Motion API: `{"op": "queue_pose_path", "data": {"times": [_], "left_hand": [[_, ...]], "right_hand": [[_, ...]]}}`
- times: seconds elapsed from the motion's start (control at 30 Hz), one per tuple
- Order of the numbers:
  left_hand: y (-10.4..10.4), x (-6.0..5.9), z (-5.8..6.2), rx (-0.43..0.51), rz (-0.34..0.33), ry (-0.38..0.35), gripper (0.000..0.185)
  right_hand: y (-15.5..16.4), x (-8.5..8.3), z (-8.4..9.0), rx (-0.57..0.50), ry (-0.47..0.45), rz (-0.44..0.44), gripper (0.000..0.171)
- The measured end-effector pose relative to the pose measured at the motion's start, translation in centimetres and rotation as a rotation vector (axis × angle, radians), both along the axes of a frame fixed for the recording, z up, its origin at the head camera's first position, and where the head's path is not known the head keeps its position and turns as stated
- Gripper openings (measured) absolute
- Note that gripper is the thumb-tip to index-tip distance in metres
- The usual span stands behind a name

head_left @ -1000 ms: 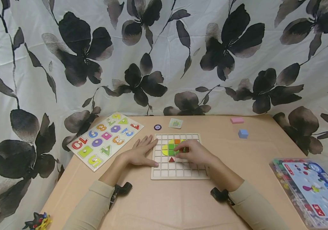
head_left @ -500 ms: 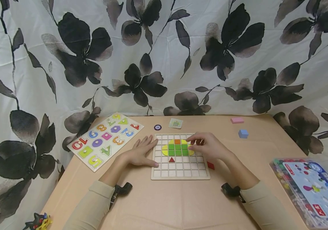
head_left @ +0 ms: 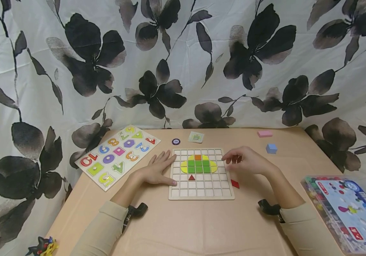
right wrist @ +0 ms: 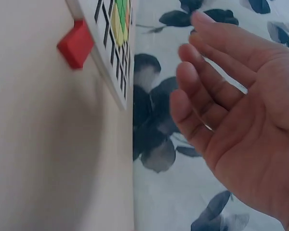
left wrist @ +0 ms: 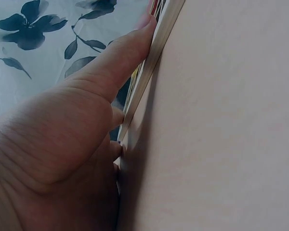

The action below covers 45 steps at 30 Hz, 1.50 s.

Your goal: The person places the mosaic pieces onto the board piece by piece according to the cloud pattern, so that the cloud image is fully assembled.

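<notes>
Right now your left hand [head_left: 153,173] lies flat, fingers straight, against the grid board's [head_left: 201,193] left edge while your right hand [head_left: 247,160] hovers loose and empty beside its right edge, so a careless sweep could knock the red block [head_left: 235,184] just below those fingers away.

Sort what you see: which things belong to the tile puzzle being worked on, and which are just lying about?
In use: wooden grid board; coloured tiles on it; red piece beside it; left hand resting on the board's edge; right hand, empty.

Lying about: number puzzle; blue cube; pink block; plastic box; small card; round token.
</notes>
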State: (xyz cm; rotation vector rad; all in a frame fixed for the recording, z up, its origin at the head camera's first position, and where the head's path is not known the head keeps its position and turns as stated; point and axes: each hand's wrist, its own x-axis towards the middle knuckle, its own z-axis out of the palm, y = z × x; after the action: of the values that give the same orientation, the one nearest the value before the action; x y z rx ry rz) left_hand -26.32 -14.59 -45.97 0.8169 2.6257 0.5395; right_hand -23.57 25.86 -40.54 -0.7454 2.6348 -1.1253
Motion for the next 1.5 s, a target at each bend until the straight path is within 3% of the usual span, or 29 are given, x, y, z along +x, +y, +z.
{"op": "queue_pose_path", "data": {"times": [0.23,0.47,0.77,1.1,1.5], "left_hand": [[0.1,0.0,0.1,0.005,-0.004,0.002,0.118],[0.1,0.0,0.1,0.005,-0.001,0.000,0.118],[0.0,0.1,0.1,0.005,-0.002,0.011,0.118],[0.0,0.0,0.2,0.009,-0.012,0.005,0.118],[0.0,0.0,0.2,-0.007,-0.015,0.012,0.118]], "right_hand": [[1.7,-0.2,-0.7,0.073,-0.065,0.077,0.016],[2.4,0.1,-1.0,0.140,-0.223,0.123,0.020],[2.3,0.3,-1.5,0.182,-0.337,0.185,0.021],[0.9,0.7,-1.8,0.269,-0.297,0.134,0.028],[1.5,0.2,-1.8,0.257,-0.258,0.115,0.025]]}}
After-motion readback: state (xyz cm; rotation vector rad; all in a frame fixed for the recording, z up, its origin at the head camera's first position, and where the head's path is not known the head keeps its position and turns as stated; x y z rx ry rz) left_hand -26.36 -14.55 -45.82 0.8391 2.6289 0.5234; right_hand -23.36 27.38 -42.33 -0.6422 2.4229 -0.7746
